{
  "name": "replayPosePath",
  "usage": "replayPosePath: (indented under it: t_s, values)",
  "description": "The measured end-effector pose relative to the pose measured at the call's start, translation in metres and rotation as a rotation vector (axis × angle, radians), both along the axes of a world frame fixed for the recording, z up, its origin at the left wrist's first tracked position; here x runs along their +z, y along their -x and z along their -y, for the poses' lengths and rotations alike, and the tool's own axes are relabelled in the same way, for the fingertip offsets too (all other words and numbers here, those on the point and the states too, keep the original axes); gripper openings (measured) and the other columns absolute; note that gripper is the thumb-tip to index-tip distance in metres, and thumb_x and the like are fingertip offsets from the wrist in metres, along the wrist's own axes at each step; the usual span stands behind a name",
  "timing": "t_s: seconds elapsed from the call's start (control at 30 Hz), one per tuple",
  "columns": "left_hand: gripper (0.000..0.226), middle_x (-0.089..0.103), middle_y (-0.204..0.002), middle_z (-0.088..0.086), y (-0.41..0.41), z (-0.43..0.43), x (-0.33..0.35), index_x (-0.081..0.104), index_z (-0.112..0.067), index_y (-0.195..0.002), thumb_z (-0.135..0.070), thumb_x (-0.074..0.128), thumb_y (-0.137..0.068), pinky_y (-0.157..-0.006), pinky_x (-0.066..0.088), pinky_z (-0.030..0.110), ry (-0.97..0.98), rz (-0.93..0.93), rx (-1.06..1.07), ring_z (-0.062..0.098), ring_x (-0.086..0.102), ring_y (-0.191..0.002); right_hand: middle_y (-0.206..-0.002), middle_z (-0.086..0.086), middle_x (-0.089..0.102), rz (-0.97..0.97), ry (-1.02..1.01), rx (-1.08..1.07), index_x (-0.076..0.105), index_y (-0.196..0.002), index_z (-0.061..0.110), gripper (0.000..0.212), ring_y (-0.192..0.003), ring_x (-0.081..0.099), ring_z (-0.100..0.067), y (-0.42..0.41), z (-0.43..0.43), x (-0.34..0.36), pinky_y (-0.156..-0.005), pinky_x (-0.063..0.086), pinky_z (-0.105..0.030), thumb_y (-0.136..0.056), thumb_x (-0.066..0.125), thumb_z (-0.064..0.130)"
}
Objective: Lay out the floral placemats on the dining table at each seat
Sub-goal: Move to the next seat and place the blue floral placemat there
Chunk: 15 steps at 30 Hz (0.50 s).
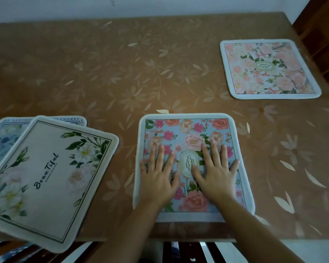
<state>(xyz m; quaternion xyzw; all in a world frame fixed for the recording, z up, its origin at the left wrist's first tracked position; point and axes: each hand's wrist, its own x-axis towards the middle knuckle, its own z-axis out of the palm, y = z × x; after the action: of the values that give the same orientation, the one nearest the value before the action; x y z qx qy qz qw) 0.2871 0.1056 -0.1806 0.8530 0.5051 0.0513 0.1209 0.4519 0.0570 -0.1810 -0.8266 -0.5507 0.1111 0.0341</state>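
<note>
A blue placemat with pink roses (190, 130) lies flat at the table's near edge, straight in front of me. My left hand (158, 175) and my right hand (215, 173) rest palm down on it, fingers spread, side by side. A cream placemat with white flowers (51, 177) lies tilted at the near left, its corner hanging over the table edge. Under it pokes out a blue placemat (4, 133), mostly hidden. A pink floral placemat (268, 69) lies flat at the far right side of the table.
The dining table (122, 73) carries a brown cloth with a pale leaf pattern. A white wall runs behind it. Dark wooden chair parts (321, 44) stand at the right, and chair slats (188, 251) show below the near edge.
</note>
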Motion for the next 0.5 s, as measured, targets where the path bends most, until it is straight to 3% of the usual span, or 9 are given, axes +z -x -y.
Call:
replayPosePath:
  t_s: [0.33, 0.5]
  values:
    - [0.059, 0.033, -0.146, 0.012, 0.024, 0.062, 0.007, 0.036, -0.021, -0.138, -0.046, 0.032, -0.085, -0.099, 0.026, 0.063, 0.046, -0.04, 0.001, 0.035, 0.023, -0.135, -0.152, -0.001, -0.005, -0.013, 0.011, 0.004, -0.006, -0.14, 0.034, 0.071, -0.138, -0.015, -0.03, 0.033, 0.053, 0.003, -0.106, 0.0, -0.064, -0.08, 0.013, 0.067]
    - [0.056, 0.041, -0.141, 0.015, 0.028, 0.073, 0.017, 0.042, -0.019, -0.134, -0.048, 0.024, -0.089, -0.094, 0.032, 0.065, 0.089, -0.101, -0.009, 0.038, 0.032, -0.13, -0.151, -0.001, -0.003, -0.026, 0.023, 0.062, -0.001, -0.141, 0.033, 0.072, -0.137, -0.013, -0.034, 0.046, 0.068, 0.006, -0.104, -0.005, -0.063, -0.079, 0.011, 0.068]
